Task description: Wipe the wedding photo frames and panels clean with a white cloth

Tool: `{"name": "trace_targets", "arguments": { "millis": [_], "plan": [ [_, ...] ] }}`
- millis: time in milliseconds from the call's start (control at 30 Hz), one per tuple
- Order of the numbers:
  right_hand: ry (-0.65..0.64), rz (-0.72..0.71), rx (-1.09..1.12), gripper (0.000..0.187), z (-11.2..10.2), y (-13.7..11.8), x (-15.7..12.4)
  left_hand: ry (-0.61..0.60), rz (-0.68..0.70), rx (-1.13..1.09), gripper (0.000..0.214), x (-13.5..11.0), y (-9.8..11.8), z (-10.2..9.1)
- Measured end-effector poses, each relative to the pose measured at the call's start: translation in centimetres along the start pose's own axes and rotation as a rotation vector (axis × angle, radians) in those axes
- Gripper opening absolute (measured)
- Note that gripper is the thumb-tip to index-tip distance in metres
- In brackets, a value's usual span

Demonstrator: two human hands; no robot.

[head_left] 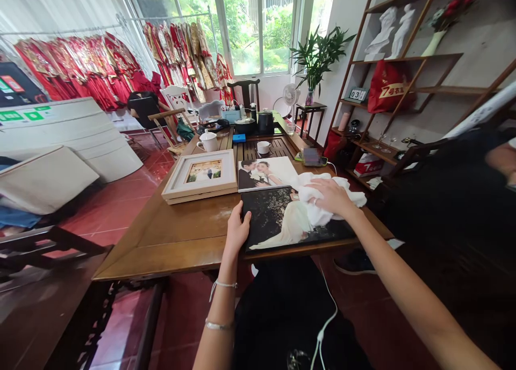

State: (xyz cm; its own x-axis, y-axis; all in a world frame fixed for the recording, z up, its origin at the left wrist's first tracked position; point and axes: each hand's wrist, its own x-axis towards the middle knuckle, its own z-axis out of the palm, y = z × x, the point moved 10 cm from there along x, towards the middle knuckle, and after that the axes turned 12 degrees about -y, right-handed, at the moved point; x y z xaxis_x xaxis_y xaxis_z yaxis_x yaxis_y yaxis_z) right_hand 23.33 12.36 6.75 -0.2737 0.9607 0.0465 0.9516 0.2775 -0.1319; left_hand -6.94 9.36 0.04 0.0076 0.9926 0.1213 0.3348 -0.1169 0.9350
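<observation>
A dark wedding photo panel (268, 217) lies at the table's near edge, showing a figure in a pale gown. My left hand (238, 225) grips its left edge, thumb on the side and the other fingers partly hidden. On the panel's upper right rests a bunched white cloth (318, 211), with my right hand (331, 197) closed over it and pressing it to the surface. The cloth covers part of the picture. Just behind lies a lighter photo panel (266, 174) of a couple. To its left is a stack of pale wooden picture frames (201, 176).
The wooden table (189, 246) also bears a white lidded mug (208, 140), a small white cup (263, 147), a blue box (239, 138) and a black kettle (265, 122). A cable trails over my lap. At the right sits another person in dark clothing (439, 198).
</observation>
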Motion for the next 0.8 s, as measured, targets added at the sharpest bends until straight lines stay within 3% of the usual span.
{"name": "trace_targets", "arguments": {
  "millis": [100,200,400,600,700,800],
  "plan": [
    [-0.016,0.028,-0.014,0.046,-0.1,-0.3,1.6,0.02,0.007,0.054,0.047,-0.2,0.6,-0.2],
    [-0.041,0.006,-0.021,0.047,0.2,-0.9,1.0,0.042,0.027,0.117,0.045,-0.4,1.4,-0.4],
    [0.008,-0.155,-0.025,0.05,0.6,-2.5,-5.1,0.064,0.072,0.133,0.042,-0.6,2.0,-0.4],
    [-0.001,-0.339,0.032,0.065,0.4,-4.0,-10.9,0.062,0.064,0.139,0.042,-0.6,2.0,-0.3],
    [-0.025,-0.375,0.048,0.065,0.2,-4.0,-10.7,0.045,0.065,0.153,0.042,-0.6,2.2,-0.3],
    [-0.048,-0.334,0.045,0.062,0.4,-3.1,-8.0,0.039,0.074,0.142,0.042,-0.7,2.3,-0.3]
  ]
}}
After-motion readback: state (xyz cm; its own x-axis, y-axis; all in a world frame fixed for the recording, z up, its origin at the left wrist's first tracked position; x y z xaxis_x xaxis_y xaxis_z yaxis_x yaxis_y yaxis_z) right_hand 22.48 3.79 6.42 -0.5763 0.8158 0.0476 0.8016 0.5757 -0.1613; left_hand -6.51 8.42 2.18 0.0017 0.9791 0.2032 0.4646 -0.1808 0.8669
